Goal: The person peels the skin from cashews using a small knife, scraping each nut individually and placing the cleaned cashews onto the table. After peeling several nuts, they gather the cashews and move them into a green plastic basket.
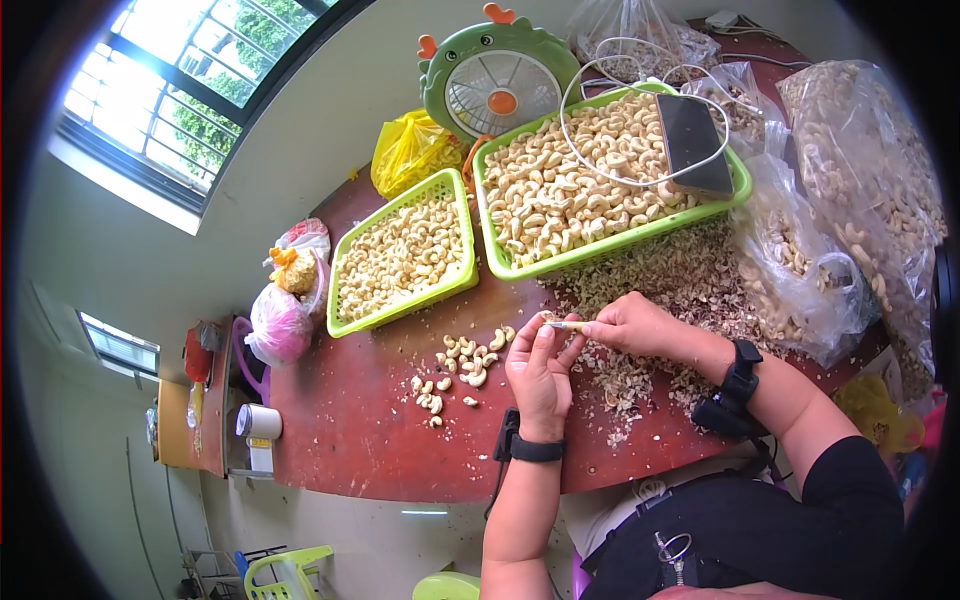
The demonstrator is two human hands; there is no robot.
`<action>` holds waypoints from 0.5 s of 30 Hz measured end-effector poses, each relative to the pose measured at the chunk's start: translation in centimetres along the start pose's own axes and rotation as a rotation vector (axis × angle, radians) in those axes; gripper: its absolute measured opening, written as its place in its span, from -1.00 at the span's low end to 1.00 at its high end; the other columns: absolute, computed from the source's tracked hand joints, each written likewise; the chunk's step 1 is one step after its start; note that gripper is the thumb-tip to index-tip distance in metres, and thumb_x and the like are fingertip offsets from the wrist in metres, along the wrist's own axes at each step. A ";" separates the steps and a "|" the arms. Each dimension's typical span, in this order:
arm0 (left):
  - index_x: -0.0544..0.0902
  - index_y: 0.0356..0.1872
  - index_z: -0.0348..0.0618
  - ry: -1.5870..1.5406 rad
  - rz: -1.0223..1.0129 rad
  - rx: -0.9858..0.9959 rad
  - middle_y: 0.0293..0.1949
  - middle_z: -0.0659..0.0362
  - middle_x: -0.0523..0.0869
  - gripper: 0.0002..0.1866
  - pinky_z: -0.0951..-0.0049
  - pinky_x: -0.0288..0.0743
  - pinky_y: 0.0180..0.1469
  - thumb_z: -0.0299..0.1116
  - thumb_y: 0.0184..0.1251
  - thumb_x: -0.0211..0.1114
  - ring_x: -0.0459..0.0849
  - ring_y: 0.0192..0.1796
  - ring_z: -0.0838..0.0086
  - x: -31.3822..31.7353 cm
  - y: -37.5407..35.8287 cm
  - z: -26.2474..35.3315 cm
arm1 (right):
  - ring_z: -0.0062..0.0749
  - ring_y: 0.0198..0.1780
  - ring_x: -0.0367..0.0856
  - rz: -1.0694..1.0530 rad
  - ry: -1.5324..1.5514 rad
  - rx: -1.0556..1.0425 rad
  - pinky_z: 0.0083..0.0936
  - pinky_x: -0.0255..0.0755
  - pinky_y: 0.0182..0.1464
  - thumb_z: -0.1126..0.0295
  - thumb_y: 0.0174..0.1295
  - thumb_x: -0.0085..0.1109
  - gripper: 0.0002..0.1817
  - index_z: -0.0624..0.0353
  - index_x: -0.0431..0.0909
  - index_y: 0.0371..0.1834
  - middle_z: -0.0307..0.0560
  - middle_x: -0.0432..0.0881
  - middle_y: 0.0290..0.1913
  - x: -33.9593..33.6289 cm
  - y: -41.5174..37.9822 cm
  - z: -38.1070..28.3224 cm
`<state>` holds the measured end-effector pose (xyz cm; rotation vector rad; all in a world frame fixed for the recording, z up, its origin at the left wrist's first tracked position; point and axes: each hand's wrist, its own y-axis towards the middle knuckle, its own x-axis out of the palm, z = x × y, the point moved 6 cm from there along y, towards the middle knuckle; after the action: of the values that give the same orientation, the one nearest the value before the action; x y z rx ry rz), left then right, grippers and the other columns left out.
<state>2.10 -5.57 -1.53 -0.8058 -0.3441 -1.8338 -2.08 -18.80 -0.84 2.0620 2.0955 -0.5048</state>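
My left hand is raised over the red table with its fingers pinched around a cashew nut, mostly covered by the fingertips. From the right, my right hand grips a small knife by its light handle, and the thin tip meets the nut. Left of my left hand, a loose group of cashews lies on the tabletop. Under and beyond my right hand spreads a heap of peeled skins and crumbs.
Two green baskets, one smaller and one larger, hold cashews. A phone with a white cable rests on the larger one. Behind stands a green fan. Clear bags of nuts fill the right; a pink bag sits left.
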 end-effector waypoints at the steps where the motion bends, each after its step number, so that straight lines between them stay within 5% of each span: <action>1: 0.42 -0.20 -0.31 0.009 -0.011 0.006 -0.27 0.05 0.55 -0.84 0.19 0.55 -0.11 -0.55 0.19 0.05 0.56 -0.12 0.19 0.0 0.0 0.0 | -0.62 -0.75 0.31 0.000 -0.001 0.000 -0.58 0.22 -0.66 0.07 0.12 0.01 -0.55 0.23 0.51 -0.71 -0.21 0.38 -0.82 0.0 0.0 0.0; 15: 0.41 -0.24 -0.33 0.040 0.022 0.040 -0.31 0.00 0.56 -0.85 0.32 0.61 -0.23 -0.58 0.14 0.02 0.58 -0.15 0.20 -0.1 -0.2 0.0 | -0.61 -0.73 0.36 -0.021 -0.061 0.013 -0.60 0.25 -0.64 0.05 0.11 0.02 -0.56 0.23 0.55 -0.66 -0.20 0.44 -0.79 0.0 0.0 -0.1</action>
<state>1.91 -5.39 -1.58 -0.7418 -0.3445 -1.8146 -2.09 -18.83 -0.77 2.0067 2.0872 -0.5786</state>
